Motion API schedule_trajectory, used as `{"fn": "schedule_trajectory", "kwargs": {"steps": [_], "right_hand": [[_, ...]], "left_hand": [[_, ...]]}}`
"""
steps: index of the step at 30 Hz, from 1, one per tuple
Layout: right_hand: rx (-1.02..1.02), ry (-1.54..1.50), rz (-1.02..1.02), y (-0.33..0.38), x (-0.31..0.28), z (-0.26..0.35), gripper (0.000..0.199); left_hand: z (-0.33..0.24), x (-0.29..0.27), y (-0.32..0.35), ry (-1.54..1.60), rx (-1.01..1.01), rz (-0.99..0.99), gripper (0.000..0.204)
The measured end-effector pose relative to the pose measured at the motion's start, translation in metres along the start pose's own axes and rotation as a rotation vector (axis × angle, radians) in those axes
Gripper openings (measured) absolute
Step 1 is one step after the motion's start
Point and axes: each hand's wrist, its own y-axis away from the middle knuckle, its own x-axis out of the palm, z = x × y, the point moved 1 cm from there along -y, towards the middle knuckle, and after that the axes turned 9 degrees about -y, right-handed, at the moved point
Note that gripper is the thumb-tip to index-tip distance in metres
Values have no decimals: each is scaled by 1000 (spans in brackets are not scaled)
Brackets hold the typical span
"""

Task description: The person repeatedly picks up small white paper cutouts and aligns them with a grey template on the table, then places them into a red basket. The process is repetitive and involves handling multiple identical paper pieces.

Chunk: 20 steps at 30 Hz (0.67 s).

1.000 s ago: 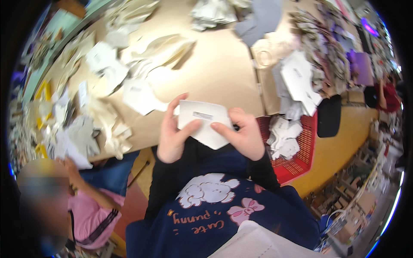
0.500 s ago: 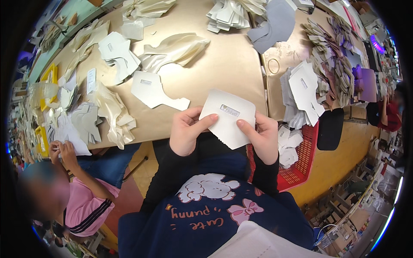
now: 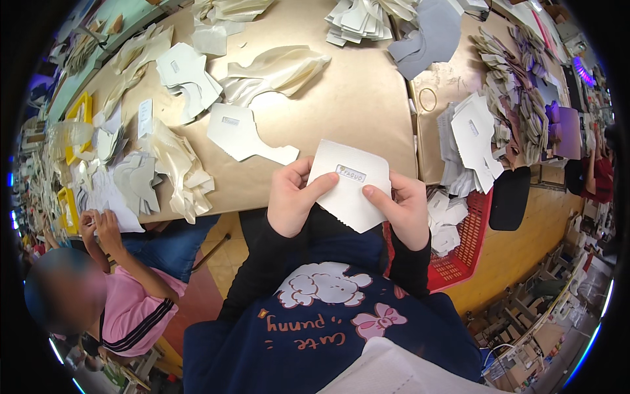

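Note:
Between my two hands is a white cut shoe-upper piece point(image 3: 349, 190) with a small framed label near its middle. My left hand point(image 3: 295, 197) pinches its left side, thumb on top beside the label. At its right edge my right hand point(image 3: 405, 205) grips it the same way, fingers tucked underneath out of sight. The piece's lower edge is zigzag cut. Past my left hand, a similar white piece point(image 3: 239, 132) with a label lies on the tan-covered table point(image 3: 354, 92).
Stacks of white cut pieces point(image 3: 188, 79) and crinkled cream sheets point(image 3: 275, 72) lie on the table. To the right stand a white stack point(image 3: 471, 138) and a red basket point(image 3: 469, 246) holding white pieces. A co-worker in a pink shirt point(image 3: 141, 302) sits at left, handling white material.
The table and things on it have shifted slightly right in view. Both hands keep hold of the white piece, which is tilted a little differently.

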Motion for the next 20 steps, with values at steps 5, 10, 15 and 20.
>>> {"fn": "schedule_trajectory", "kwargs": {"steps": [5,10,15,20], "right_hand": [[-69,-19,-62,-3,12,0,29],[-560,458,-174,-3,16,12,42],[-349,-25,155,-1,31,-3,29],[-115,-159,10,1,27,-17,19]], "left_hand": [[-2,-2,0,-69,30,-31,23],[-14,-3,12,-812,773,-446,32],[-9,4,14,-1191,1171,-380,55],[-9,-2,18,-917,842,-38,53]]}}
